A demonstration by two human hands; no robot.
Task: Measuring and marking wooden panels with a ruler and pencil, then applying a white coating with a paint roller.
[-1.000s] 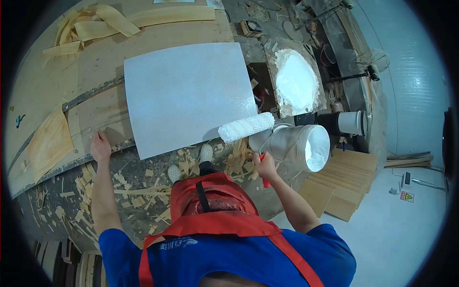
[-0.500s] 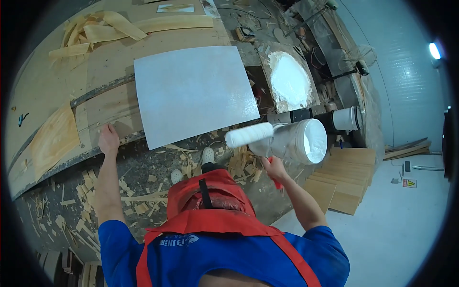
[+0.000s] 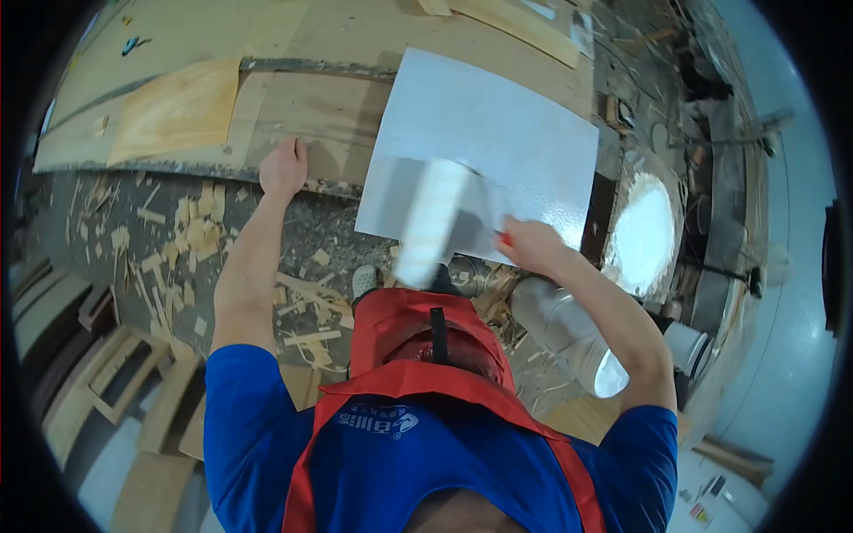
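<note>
— Right hand (image 3: 533,246)?
— Fist closed round the red handle of a paint roller (image 3: 433,222); the roller lies on the near edge of a white sheet (image 3: 498,133), just left of that hand.
— Left hand (image 3: 283,166)?
— Fingers spread, palm flat on the wooden surface (image 3: 293,98), well left of the sheet.
— Below the hands?
— Wood scraps (image 3: 191,235) on the floor.
</note>
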